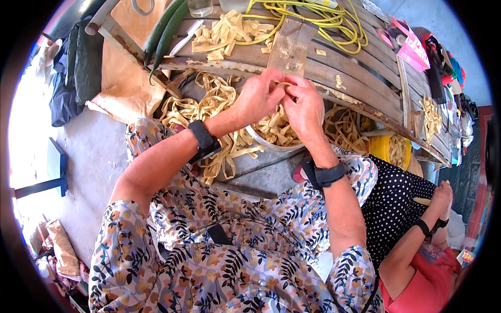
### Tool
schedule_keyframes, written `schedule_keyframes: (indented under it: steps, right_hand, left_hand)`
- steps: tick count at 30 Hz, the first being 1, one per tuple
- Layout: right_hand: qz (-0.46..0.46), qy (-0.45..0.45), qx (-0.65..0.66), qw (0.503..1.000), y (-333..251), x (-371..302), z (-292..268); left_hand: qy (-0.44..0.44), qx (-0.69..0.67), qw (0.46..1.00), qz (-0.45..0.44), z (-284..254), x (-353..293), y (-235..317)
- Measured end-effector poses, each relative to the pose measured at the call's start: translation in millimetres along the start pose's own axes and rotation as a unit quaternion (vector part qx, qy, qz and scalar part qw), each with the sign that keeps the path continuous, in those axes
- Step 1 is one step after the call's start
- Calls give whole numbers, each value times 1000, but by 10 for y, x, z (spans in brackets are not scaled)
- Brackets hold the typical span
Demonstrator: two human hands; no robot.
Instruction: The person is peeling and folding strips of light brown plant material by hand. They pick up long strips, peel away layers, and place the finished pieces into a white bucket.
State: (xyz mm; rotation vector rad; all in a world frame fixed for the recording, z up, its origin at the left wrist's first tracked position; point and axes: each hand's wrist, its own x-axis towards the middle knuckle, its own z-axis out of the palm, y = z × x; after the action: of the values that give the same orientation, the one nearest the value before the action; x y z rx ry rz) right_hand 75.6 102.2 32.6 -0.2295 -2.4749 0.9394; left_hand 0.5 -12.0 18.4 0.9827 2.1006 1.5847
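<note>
My left hand [259,99] and my right hand [303,107] meet at the fingertips, pinching a thin tan strip [283,84]; most of it is hidden by the fingers. Just beneath is a white bowl [275,148] with short pale yellow pieces [279,129] heaped in it. Long, loose pale strips [211,101] hang in a tangle left of the bowl, below my left wrist. More strips [344,130] lie to the right of my right hand. A wooden board [293,44] sits on the slatted table beyond my fingers.
On the slatted table [360,78] lie a pile of pale pieces [229,31], a coiled yellow cord [339,26] and long dark green objects [166,31]. A yellow bucket [385,148] stands at right. Beside me, another person's hand [443,201] rests near a dotted lap.
</note>
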Motion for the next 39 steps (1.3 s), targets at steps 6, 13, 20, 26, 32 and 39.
schedule_keyframes:
  steps: [6,13,20,26,32,39]
  right_hand:
    - [82,51,339,936,49,71,-134]
    - [229,101,518,818,166,139,-276]
    - [250,82,497,827,209,95,-365]
    - [269,-99,413,864,6,76,-360]
    - [233,-88,453,856,24,9,-238]
    - [261,-86,450,850,63,1,-294]
  left_hand:
    - [-51,-386,907,-162,-25,-19,23]
    - [-124,-294,941,-114,-130,-50,102]
    - [-170,-281,937,-118,-169,-79,63]
    - [-208,-343,906,-138,-210,-102,22]
    - [-215,-364,895,-145,-184,-67,17]
    - [-262,-391,868,-157,-268,-58,-44]
